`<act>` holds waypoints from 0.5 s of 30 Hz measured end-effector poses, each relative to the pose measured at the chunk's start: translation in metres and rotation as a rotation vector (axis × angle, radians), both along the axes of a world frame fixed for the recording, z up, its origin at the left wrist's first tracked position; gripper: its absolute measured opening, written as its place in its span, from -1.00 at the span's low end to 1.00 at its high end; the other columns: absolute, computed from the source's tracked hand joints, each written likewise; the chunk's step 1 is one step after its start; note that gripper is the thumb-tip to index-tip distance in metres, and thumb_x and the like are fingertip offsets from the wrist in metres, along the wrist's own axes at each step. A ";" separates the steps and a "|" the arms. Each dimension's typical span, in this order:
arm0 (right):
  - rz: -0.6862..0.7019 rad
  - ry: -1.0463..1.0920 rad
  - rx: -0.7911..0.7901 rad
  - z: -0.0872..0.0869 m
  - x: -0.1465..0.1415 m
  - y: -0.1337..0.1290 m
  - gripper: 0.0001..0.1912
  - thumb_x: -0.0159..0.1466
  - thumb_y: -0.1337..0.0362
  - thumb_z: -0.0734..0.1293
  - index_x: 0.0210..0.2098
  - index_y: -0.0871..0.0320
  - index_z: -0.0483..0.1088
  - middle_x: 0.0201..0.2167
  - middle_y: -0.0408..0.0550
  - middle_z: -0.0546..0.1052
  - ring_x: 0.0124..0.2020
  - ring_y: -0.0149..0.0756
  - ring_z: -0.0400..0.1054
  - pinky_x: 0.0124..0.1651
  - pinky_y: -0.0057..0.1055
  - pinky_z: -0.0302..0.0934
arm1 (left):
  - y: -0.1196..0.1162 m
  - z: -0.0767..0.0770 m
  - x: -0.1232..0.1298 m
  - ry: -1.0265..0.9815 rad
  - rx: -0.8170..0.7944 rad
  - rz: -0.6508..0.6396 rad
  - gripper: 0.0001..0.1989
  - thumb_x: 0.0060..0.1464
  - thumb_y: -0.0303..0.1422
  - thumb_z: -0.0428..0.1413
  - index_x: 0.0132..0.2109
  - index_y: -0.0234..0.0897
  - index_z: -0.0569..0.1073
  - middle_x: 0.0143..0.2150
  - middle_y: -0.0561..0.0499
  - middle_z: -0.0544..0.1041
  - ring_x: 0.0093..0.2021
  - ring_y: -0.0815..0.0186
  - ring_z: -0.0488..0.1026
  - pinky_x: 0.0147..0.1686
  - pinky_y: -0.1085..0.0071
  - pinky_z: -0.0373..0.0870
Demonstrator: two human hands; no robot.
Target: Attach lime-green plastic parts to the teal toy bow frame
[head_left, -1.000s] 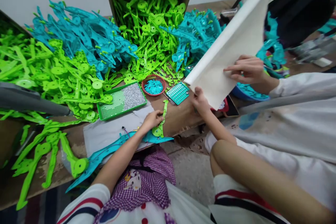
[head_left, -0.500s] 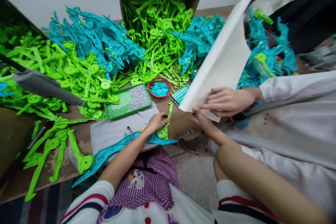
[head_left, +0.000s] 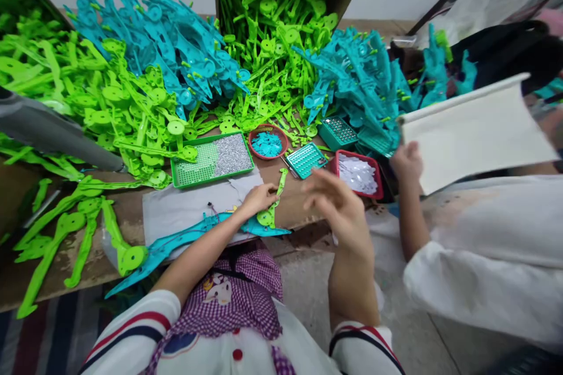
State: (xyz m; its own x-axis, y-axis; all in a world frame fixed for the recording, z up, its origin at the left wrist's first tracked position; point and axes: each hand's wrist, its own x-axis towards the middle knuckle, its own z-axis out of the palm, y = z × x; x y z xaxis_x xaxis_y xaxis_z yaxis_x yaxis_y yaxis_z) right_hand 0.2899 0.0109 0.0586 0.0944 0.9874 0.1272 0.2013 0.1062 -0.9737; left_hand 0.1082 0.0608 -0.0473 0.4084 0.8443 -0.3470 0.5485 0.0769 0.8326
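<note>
My left hand (head_left: 259, 198) is closed on a slim green plastic part (head_left: 267, 215), whose round end rests by the right part of a long blue plastic piece (head_left: 176, 241). That blue piece lies along the table's front edge, partly over a grey cloth (head_left: 160, 208), and thin wires run on it. Raised over the front edge, my right hand (head_left: 338, 205) has its fingers apart and holds nothing; it is slightly blurred. A green tray (head_left: 193, 171) of small silvery pieces stands behind the cloth.
Heaps of green parts (head_left: 132, 99) and blue parts (head_left: 162, 41) cover the back. Near the middle are a red basket (head_left: 287, 143), a teal tray (head_left: 307, 161) and a red box (head_left: 379, 187). At right, another person's hand (head_left: 407, 164) holds a white sheet (head_left: 479, 129).
My right hand has come away from the white sheet and opened. The other person has moved the sheet to the right, uncovering the red box. My left hand keeps its hold.
</note>
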 end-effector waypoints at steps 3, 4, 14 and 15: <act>-0.266 -0.046 -0.038 -0.008 0.020 0.029 -0.44 0.18 0.04 0.35 0.14 0.06 0.31 -0.31 -0.10 0.56 -0.59 -0.44 0.30 -0.52 -0.43 0.27 | 0.000 -0.001 0.000 0.007 0.000 -0.012 -0.66 0.12 -0.34 0.13 0.05 -0.27 0.51 -0.48 0.09 0.56 -0.49 0.33 0.48 -0.35 0.47 0.32; -0.371 -0.060 -0.064 -0.012 0.036 0.039 -0.41 0.18 0.07 0.34 0.17 0.10 0.27 -0.34 -0.11 0.55 -0.63 -0.47 0.25 -0.56 -0.46 0.21 | 0.000 -0.001 0.000 0.011 0.002 -0.016 -0.66 0.13 -0.35 0.13 0.05 -0.29 0.51 -0.50 0.08 0.55 -0.49 0.33 0.48 -0.35 0.47 0.32; -0.879 -0.295 -0.299 0.016 0.193 0.055 -0.24 0.19 0.39 0.23 0.36 0.40 -0.03 -0.34 0.08 0.56 -0.68 -0.46 0.11 -0.58 -0.45 0.06 | 0.003 -0.003 0.001 0.001 -0.008 -0.037 -0.66 0.12 -0.36 0.12 0.05 -0.30 0.50 -0.58 0.15 0.48 -0.54 0.34 0.47 -0.37 0.46 0.34; -0.905 -0.345 -0.356 0.021 0.206 0.057 -0.24 0.20 0.42 0.21 0.37 0.43 -0.05 -0.36 0.09 0.56 -0.68 -0.46 0.09 -0.58 -0.44 0.06 | 0.003 -0.004 0.002 -0.002 -0.009 -0.035 -0.66 0.11 -0.36 0.12 0.04 -0.30 0.50 -0.59 0.15 0.47 -0.55 0.35 0.46 -0.39 0.47 0.34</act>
